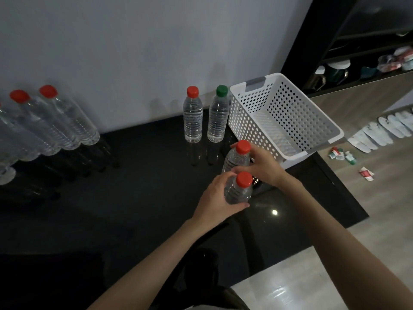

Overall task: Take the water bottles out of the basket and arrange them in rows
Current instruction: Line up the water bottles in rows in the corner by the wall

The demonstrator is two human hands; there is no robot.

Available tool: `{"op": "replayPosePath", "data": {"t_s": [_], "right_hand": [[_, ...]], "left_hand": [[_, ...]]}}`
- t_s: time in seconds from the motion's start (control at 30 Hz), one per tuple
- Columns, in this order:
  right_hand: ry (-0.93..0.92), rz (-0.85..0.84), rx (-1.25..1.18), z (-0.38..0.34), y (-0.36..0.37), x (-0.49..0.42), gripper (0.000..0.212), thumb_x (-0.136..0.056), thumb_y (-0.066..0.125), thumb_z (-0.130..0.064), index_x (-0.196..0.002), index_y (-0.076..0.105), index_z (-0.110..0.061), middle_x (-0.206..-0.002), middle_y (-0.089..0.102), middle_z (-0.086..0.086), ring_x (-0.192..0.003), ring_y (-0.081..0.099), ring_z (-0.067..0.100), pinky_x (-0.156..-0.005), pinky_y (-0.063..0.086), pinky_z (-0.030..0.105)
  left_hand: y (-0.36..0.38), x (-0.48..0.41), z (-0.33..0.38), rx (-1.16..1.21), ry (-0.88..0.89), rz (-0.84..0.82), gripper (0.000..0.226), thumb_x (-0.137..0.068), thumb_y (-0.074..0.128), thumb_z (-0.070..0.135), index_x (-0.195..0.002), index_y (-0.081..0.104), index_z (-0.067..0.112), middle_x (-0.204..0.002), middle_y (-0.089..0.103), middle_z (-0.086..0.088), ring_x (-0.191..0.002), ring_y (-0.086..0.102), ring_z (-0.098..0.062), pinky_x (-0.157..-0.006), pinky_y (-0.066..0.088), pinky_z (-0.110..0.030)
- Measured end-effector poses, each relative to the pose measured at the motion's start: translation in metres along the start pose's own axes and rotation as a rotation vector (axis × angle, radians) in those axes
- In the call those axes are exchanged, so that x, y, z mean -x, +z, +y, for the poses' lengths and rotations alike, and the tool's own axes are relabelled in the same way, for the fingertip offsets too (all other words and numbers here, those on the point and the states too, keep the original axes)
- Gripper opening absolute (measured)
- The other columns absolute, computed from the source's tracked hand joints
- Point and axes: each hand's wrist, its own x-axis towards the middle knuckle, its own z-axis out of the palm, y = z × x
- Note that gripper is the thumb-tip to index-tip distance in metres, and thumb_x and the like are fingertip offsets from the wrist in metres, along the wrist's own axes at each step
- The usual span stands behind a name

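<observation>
- While both hands work at the middle right of the frame, each one has a bottle. The left hand (218, 195) has its grip curled round the body of the front bottle (238, 193), red cap up, thumb on the near side.
- Over to the right hand (266, 166), arm stretched in from the lower right: its grip is wrapped round the shoulder of the back bottle (235, 161), red cap too.
- Those two stand upright, one just behind the other, nearly touching, over the black counter (134, 186). Whether their bases are down on it, I can't tell.
- Just to the upper right of them sits the white perforated basket (301, 113), at the right end of the counter.
- Left of the basket, two more stand side by side near the wall: a red-capped bottle (192, 117) and a green-capped bottle (218, 117), the green one just beside the basket's wall.
- Far out at the left edge of the frame, a row of bottles (67, 117) with red caps, packed side by side, well apart from that pair.
- Off the counter on the right is pale floor, with a line of white slippers (380, 130) and a few small packets (342, 155).
- The upper right corner shows dark shelves (357, 52), their contents too dim to call.
</observation>
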Motion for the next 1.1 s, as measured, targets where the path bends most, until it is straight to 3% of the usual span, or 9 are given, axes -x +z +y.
{"op": "replayPosePath", "data": {"t_s": [0.17, 0.4, 0.6, 0.83, 0.93, 1.1], "right_hand": [[-0.012, 0.056, 0.032, 0.001, 0.003, 0.001, 0.064, -0.067, 0.082, -0.035, -0.123, 0.057, -0.018, -0.113, 0.066, -0.005, -0.104, 0.063, 0.007, -0.094, 0.051, 0.029], [-0.045, 0.068, 0.011, -0.01, 0.016, -0.002, 0.053, -0.069, 0.083, -0.027, -0.115, 0.06, -0.012, -0.104, 0.069, -0.002, -0.097, 0.065, 0.011, -0.089, 0.053, 0.037], [-0.102, -0.057, -0.016, -0.041, 0.052, -0.017, 0.051, -0.07, 0.082, -0.029, -0.115, 0.06, -0.019, -0.104, 0.069, -0.007, -0.098, 0.064, 0.004, -0.089, 0.053, 0.028], [-0.244, -0.247, -0.04, -0.101, 0.117, -0.044, 0.054, -0.075, 0.081, -0.022, -0.122, 0.057, -0.016, -0.11, 0.067, -0.007, -0.097, 0.061, -0.003, -0.082, 0.044, 0.003], [-0.283, -0.326, -0.043, -0.128, 0.148, -0.055, 0.054, -0.074, 0.081, -0.019, -0.123, 0.057, -0.016, -0.111, 0.067, -0.006, -0.098, 0.06, -0.001, -0.081, 0.044, 0.003], [-0.321, -0.433, -0.074, -0.167, 0.198, -0.066, 0.052, -0.074, 0.081, -0.018, -0.12, 0.058, -0.017, -0.11, 0.067, -0.005, -0.101, 0.062, 0.002, -0.084, 0.046, 0.011]], "left_hand": [[0.001, 0.003, -0.006, 0.013, 0.045, 0.123, 0.07, -0.061, 0.079, 0.048, -0.124, 0.055, 0.031, -0.116, 0.061, 0.01, -0.106, 0.061, -0.005, -0.089, 0.055, -0.036], [-0.033, 0.023, -0.02, 0.01, 0.012, 0.263, 0.059, -0.064, 0.086, 0.036, -0.118, 0.064, 0.024, -0.107, 0.069, 0.01, -0.097, 0.066, -0.002, -0.082, 0.058, -0.029], [-0.097, 0.047, -0.042, -0.093, -0.09, 0.384, 0.06, -0.063, 0.085, 0.038, -0.118, 0.063, 0.029, -0.107, 0.067, 0.012, -0.098, 0.064, 0.0, -0.085, 0.057, -0.029], [-0.179, 0.096, -0.078, -0.212, -0.233, 0.532, 0.062, -0.062, 0.089, 0.032, -0.119, 0.064, 0.028, -0.109, 0.068, 0.01, -0.098, 0.064, -0.004, -0.088, 0.056, -0.034], [-0.206, 0.121, -0.091, -0.213, -0.266, 0.595, 0.058, -0.061, 0.089, 0.029, -0.113, 0.065, 0.032, -0.105, 0.07, 0.013, -0.096, 0.066, -0.002, -0.087, 0.057, -0.035], [-0.238, 0.154, -0.111, -0.222, -0.312, 0.683, 0.054, -0.06, 0.09, 0.026, -0.11, 0.067, 0.027, -0.098, 0.07, 0.015, -0.088, 0.065, 0.003, -0.083, 0.055, -0.022]]}}
